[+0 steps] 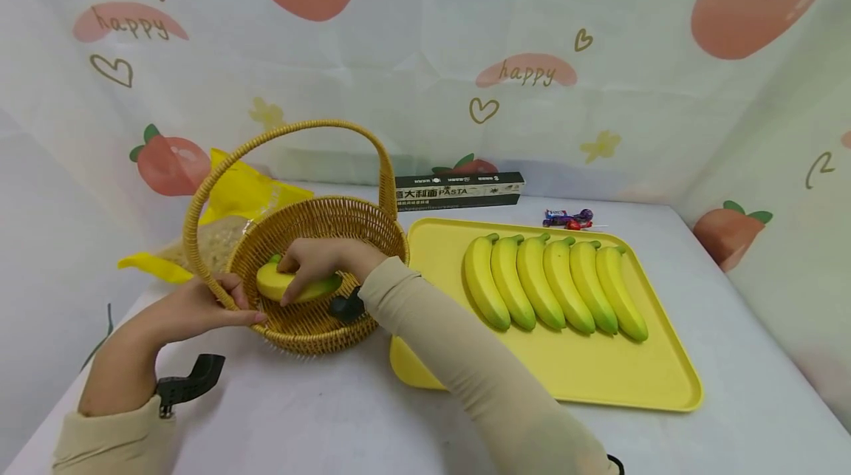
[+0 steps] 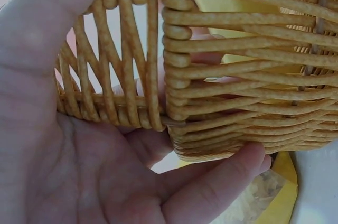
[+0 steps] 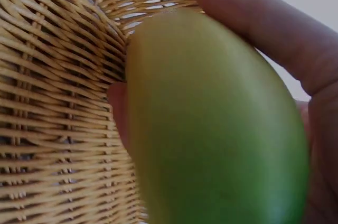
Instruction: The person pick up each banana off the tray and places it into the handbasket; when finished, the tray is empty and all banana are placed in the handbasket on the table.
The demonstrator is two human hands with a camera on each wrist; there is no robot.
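A yellow-green mango [image 1: 292, 286] is gripped by the right hand [image 1: 319, 259] inside a woven basket [image 1: 319, 220] on a white table [image 1: 319, 408]; the fingers are curled over the fruit's top and sides, and in the right wrist view the mango [image 3: 211, 129] is seen close against the basket's inner wall [image 3: 58, 102], with fingers [image 3: 264, 28] wrapped round it. The basket's near rim is held by the left hand [image 1: 193, 309], where the arched handle meets the weave; in the left wrist view the thumb lies along the top of the basket [image 2: 243, 92] and the fingers [image 2: 216, 182] are curled under its side. To the right of the basket, touching or nearly touching it, a yellow tray [image 1: 565, 379] is seen, with six bananas [image 1: 552, 283] laid side by side across it; behind the tray a long dark pasta box [image 1: 459, 190] and a few wrapped sweets [image 1: 568, 218] are set near the patterned backdrop; a yellow bag [image 1: 246, 190] is partly hidden behind the basket.
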